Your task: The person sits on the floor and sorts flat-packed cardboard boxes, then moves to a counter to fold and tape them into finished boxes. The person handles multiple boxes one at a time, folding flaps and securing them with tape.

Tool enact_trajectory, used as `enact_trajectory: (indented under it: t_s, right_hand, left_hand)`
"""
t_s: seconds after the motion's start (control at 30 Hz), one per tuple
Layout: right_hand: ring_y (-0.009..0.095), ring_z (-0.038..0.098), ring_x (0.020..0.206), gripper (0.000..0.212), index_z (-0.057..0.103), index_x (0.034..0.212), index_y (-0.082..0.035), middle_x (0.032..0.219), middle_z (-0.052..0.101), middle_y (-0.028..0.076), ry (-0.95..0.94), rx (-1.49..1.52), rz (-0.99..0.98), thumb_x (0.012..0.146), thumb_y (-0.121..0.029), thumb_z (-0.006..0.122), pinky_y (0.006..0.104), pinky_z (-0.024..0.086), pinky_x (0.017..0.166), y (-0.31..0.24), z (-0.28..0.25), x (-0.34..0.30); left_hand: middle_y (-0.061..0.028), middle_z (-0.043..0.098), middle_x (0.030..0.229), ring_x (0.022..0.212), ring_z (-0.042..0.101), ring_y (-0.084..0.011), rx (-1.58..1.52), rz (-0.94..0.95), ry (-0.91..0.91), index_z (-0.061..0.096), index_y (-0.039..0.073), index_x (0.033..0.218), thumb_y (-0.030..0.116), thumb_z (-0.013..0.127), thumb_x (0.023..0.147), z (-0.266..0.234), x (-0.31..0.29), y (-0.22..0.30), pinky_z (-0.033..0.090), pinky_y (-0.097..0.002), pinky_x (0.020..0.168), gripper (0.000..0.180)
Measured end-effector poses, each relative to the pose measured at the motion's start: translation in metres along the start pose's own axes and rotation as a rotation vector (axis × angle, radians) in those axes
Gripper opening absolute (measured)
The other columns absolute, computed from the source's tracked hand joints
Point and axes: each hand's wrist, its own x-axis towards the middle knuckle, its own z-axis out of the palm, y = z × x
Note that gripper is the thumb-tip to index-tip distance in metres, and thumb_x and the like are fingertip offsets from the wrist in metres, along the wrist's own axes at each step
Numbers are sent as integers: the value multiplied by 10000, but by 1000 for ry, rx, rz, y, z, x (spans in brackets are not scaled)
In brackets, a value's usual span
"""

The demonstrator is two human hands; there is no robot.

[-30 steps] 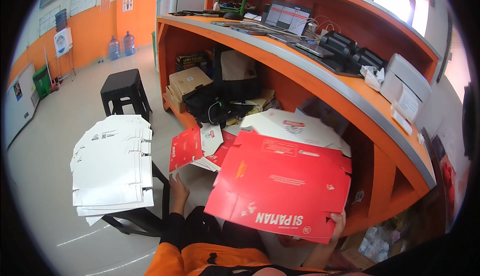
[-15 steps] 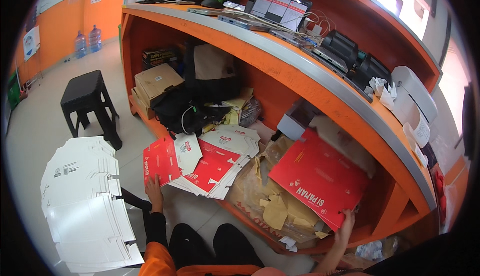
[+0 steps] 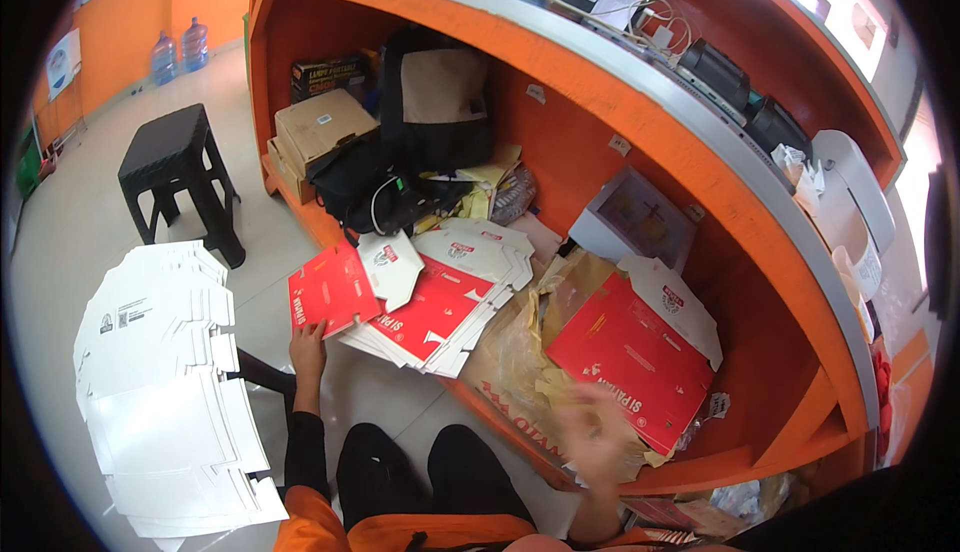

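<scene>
My left hand (image 3: 308, 350) holds the near edge of a red flat carton blank (image 3: 335, 290), its fingers closed on the board. That blank lies at the left of a stack of red and white carton blanks (image 3: 480, 262), which rests partly on the lower shelf's edge. My right hand (image 3: 597, 432) is smeared by motion, so its fingers cannot be made out. It hovers in front of another red carton blank (image 3: 628, 357) with a white end flap, which lies on crumpled brown paper (image 3: 540, 372) inside the shelf.
A pile of white carton blanks (image 3: 165, 382) stands at my left, near a black plastic stool (image 3: 175, 157). Inside the orange counter (image 3: 560, 112) are a backpack (image 3: 435, 102), a cardboard box (image 3: 325, 130) and a grey-white box (image 3: 640, 222). Electronics and cables crowd the counter top.
My right hand has let go of the right-hand red carton blank and moved left. That blank now lies lower, with its white flap showing. My left hand stays at its blank; the view has shifted.
</scene>
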Motion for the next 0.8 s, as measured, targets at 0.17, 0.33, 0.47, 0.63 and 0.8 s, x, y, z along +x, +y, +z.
enact_trajectory:
  t_s: [0.17, 0.33, 0.47, 0.63, 0.8]
  right_hand:
    - [316, 538, 1009, 299, 603, 1061, -36, 1038, 567, 144, -451, -73, -283, 813, -195, 659, 398, 436, 868, 48, 168, 37]
    - [327, 524, 1042, 426, 624, 1085, -69, 1068, 569, 150, -699, -661, -218, 739, -306, 700, 400, 443, 889, 82, 236, 67]
    - [337, 548, 1020, 376, 630, 1032, -57, 1050, 578, 170, -791, -729, -244, 722, -263, 674, 417, 474, 849, 93, 247, 78]
    - [309, 668, 832, 137, 681, 804, -53, 855, 666, 170, -866, -778, -320, 750, -141, 590, 423, 533, 683, 86, 257, 83]
    - [218, 677, 704, 170, 698, 720, -140, 718, 677, 72, -700, -1034, -583, 809, -132, 554, 376, 477, 687, 92, 261, 94]
  left_hand:
    - [-61, 621, 923, 871, 555, -275, -30, 78, 75, 670, 145, 1088, 51, 614, 725, -36, 11, 44, 471, -382, 730, 379]
    - [-51, 624, 904, 876, 546, -253, -40, 72, 35, 678, 145, 1078, 72, 630, 713, -52, 25, 80, 469, -363, 762, 375]
    - [-45, 617, 919, 878, 548, -250, -74, 47, 26, 690, 143, 1053, 111, 651, 712, -51, 29, 86, 475, -368, 750, 345]
    - [-81, 611, 933, 870, 551, -278, -63, 37, -12, 677, 150, 1095, 115, 630, 733, -48, 28, 96, 483, -377, 757, 367]
    - [-79, 614, 959, 933, 564, -274, -20, 25, -121, 689, 184, 1055, 146, 628, 741, -50, 38, 105, 499, -397, 768, 323]
